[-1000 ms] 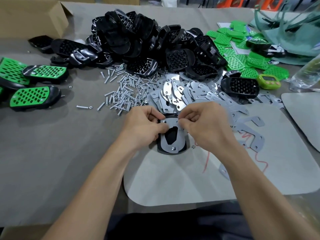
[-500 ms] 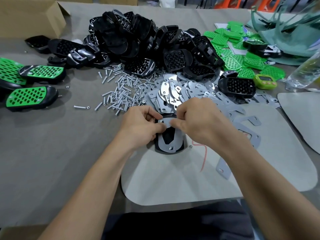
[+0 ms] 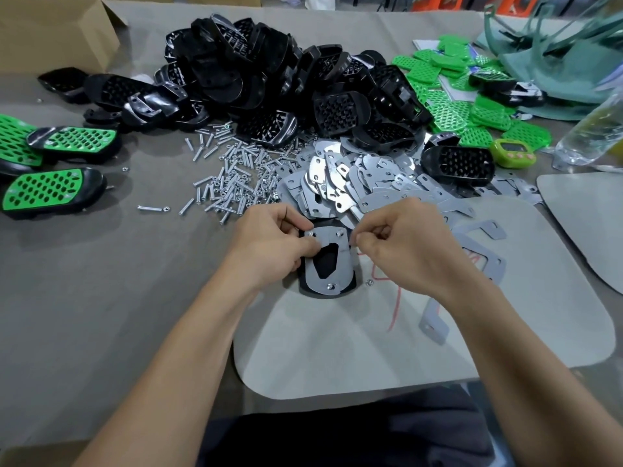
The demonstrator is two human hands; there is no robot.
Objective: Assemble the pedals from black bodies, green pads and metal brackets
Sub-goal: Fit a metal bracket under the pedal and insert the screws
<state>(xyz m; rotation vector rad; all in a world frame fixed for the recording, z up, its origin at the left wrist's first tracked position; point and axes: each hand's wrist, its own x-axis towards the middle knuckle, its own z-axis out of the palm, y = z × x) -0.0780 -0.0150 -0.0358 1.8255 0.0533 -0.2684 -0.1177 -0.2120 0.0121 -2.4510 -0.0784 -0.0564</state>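
A black pedal body lies underside up on the pale mat, with a metal bracket laid on it. Screw ends show at the bracket's two top corners and at its bottom. My left hand grips the pedal's upper left side, thumb and fingertip on the bracket. My right hand is curled beside the bracket's right edge and pinches something small and silvery, apparently a nut. A loose nut lies just right of the pedal.
Behind the hands are a heap of brackets, scattered screws and a pile of black bodies. Green pads lie at the back right, finished pedals at the left. A plastic bottle and a cardboard box stand at the edges.
My right hand has drawn back to the right off the bracket's top, uncovering the two upper screw ends. My left hand keeps its hold on the pedal.
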